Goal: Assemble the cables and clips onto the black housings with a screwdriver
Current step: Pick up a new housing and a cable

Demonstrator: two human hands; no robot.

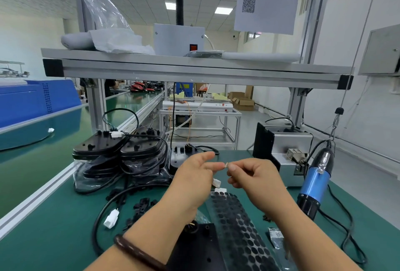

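Right hand (pixel 253 176) pinches one pale piece (pixel 226 164), left hand (pixel 193 178) touching; two housing stacks (pixel 101 146).

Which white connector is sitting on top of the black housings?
The far-left white connector, resting atop the left stack of black housings. The other white connectors are lower and nearer the person, none on a housing stack.

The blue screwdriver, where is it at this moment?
Head view, right side: the blue screwdriver hangs tip down over the green table, to the right of the right hand and close beside the grey metal box.
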